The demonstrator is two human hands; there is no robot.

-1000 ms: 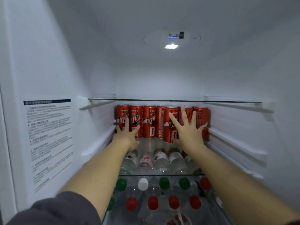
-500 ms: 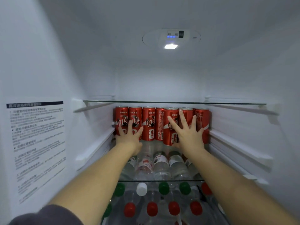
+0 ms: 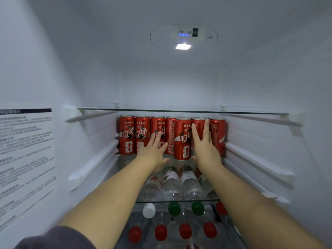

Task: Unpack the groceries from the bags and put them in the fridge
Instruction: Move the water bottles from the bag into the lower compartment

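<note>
Sticker [image 3: 27,159] on the side wall sits well out to the left of my left hand [image 3: 152,151], so there's loads of elbow room that side. That hand is flat with the fingers straight, pressing the fronts of the second and third of the red cans [image 3: 126,135], which are lined up at the back of the shelf. Just right of it, between my two hands, the front can [image 3: 182,139] stands forward of the rest. My right hand [image 3: 204,150] is flat too, fingers running up the face of the next can along, gripping nothing. The thumb's tucked low by the front can, and I can't tell if it touches.

Handling guess: they're full, so stiff and a bit heavy, with smooth sides that are probably slick. Tall and narrow too, so I'd push low on the body or wrap round the middle. Prodding near the rim would likely tip them domino style.

The upper glass shelf [image 3: 179,110] hangs just above my fingertips, so slide, don't lift. Under my wrists, bottles [image 3: 172,184] lie below the glass. Right of my right hand, the last can sits just beside the wall rail [image 3: 251,153], so there's no slack there.
</note>
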